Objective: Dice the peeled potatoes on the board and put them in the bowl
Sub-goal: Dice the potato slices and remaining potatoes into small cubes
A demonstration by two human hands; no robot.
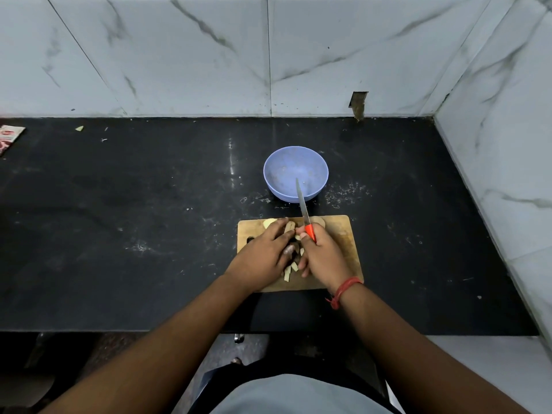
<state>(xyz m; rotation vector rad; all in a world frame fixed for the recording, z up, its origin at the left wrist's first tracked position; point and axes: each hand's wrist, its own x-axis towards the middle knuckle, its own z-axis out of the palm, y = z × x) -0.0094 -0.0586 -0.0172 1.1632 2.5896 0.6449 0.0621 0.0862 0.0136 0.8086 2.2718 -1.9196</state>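
A wooden cutting board [343, 234] lies on the black counter. Pale potato sticks [291, 268] lie on it between my hands, and larger potato pieces [268, 223] sit at its far edge. My left hand [263, 255] rests flat over the cut potato, fingers curled on it. My right hand [324, 258] grips a knife [303, 209] by its orange handle; the blade points away from me, its tip over the near rim of the blue bowl [294, 167]. That bowl stands just beyond the board and looks empty.
The black counter [134, 219] ends at a marble wall behind and another on the right. A red and white packet [9, 137] lies at the far left edge. Small scraps and white specks dot the counter around the bowl.
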